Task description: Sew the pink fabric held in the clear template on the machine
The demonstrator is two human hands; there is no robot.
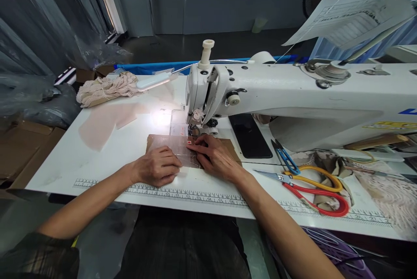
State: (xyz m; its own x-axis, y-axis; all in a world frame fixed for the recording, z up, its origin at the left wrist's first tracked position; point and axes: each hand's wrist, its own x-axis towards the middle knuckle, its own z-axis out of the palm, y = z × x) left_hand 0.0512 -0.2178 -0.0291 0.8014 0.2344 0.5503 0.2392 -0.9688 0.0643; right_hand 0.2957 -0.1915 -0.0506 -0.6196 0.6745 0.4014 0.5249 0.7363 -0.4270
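Observation:
A white sewing machine (293, 96) stands on a white table (107, 157). A brown cardboard-like template (156, 141) under a clear plastic sheet lies in front of the needle. My left hand (158, 166) rests curled on the template's near left part. My right hand (213, 155) presses its fingertips flat on the clear sheet beside a small red mark (189, 142), just in front of the presser foot (194, 131). Neither hand grips anything.
Red-and-yellow scissors (312, 187) and blue thread snips (286, 157) lie to the right. A black phone (249, 135) sits under the machine arm. Beige fabric pieces (104, 124) and a lace bundle (104, 89) lie at the left. A ruler strip (195, 194) runs along the front edge.

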